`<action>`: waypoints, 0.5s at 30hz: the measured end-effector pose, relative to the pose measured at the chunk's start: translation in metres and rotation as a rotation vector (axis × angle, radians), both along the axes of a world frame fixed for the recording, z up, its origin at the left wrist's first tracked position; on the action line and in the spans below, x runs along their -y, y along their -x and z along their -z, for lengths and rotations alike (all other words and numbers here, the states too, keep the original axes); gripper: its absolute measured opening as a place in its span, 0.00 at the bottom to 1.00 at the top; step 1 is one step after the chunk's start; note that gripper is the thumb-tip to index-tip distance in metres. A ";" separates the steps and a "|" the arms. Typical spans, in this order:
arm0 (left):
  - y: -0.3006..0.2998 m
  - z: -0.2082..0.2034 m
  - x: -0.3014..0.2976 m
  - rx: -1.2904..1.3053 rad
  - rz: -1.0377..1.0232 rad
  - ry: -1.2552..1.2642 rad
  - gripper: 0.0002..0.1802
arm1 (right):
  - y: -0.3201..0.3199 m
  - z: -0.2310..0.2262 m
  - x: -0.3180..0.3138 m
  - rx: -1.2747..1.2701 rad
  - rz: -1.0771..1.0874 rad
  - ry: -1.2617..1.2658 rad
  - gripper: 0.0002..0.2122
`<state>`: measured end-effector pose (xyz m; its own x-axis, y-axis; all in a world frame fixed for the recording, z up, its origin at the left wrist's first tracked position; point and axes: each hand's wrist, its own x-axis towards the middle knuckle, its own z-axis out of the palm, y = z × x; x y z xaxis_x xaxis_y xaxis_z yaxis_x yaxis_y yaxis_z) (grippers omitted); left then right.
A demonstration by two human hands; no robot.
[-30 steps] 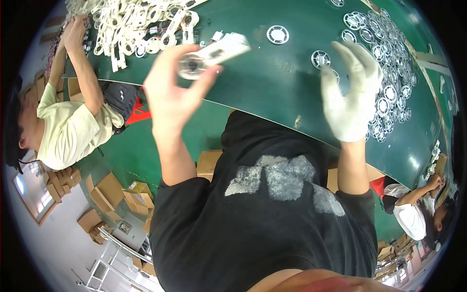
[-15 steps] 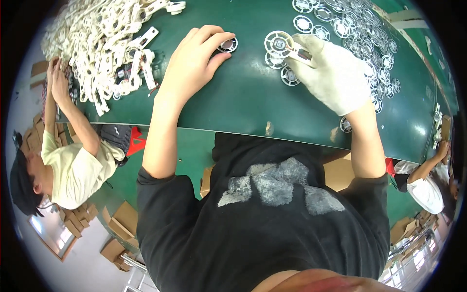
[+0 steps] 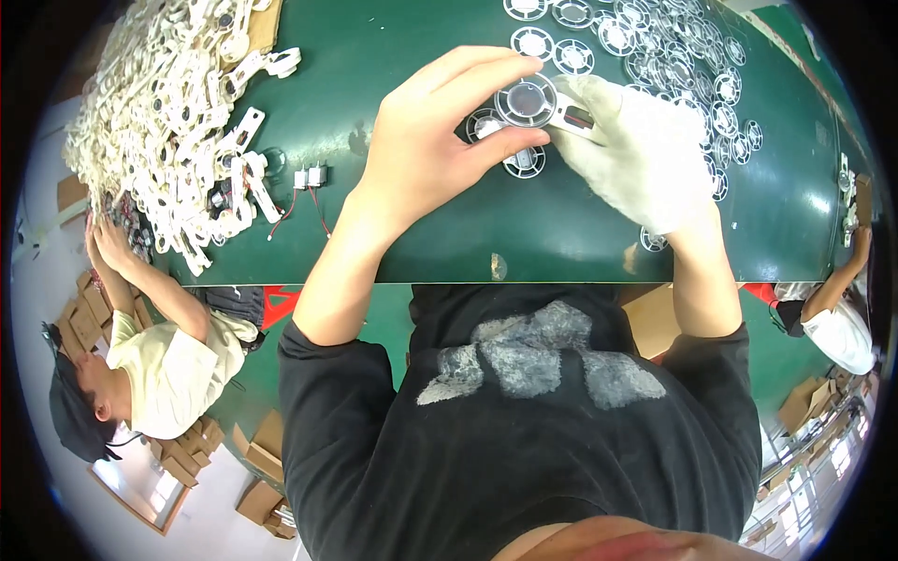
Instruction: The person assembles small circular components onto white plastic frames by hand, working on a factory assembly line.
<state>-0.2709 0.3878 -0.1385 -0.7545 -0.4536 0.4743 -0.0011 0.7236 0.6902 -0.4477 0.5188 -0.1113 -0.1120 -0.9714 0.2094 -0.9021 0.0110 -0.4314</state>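
Bare and curved, my left hand [image 3: 421,140] grips the rim of a round spoked cover [image 3: 526,100] between fingers and thumb. The cover lies over the ring-shaped head of a white plastic fan housing [image 3: 572,119]. My right hand [image 3: 636,154], in a whitish glove, is closed on that housing; its short slotted handle shows beside the glove, with something dark red in the slot. Whether cover and housing are locked together I cannot tell. Just beneath them on the green table [image 3: 421,252] are two more spoked covers [image 3: 524,165], partly hidden by my hands.
A big heap of white fan housings [image 3: 159,122] covers the table's left side. Spoked covers [image 3: 678,56] are piled at the far right. Two small motors with wires [image 3: 309,177] lie left of my left arm. Other people work at left [image 3: 159,374] and right [image 3: 835,323].
My left hand has moved right, bringing a spoked cover from the table onto the housing's head. My right hand still holds the housing. The view has shifted, and the two small motors now show.
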 end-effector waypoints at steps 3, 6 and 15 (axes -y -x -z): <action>0.005 0.005 -0.008 -0.038 -0.020 -0.131 0.32 | 0.001 0.002 -0.001 0.000 0.018 -0.005 0.15; 0.004 0.011 -0.001 -0.082 -0.001 -0.100 0.33 | -0.002 0.000 0.000 0.082 0.035 -0.035 0.15; 0.002 -0.004 0.002 -0.050 0.118 0.133 0.31 | 0.006 -0.015 0.004 0.556 -0.009 -0.343 0.16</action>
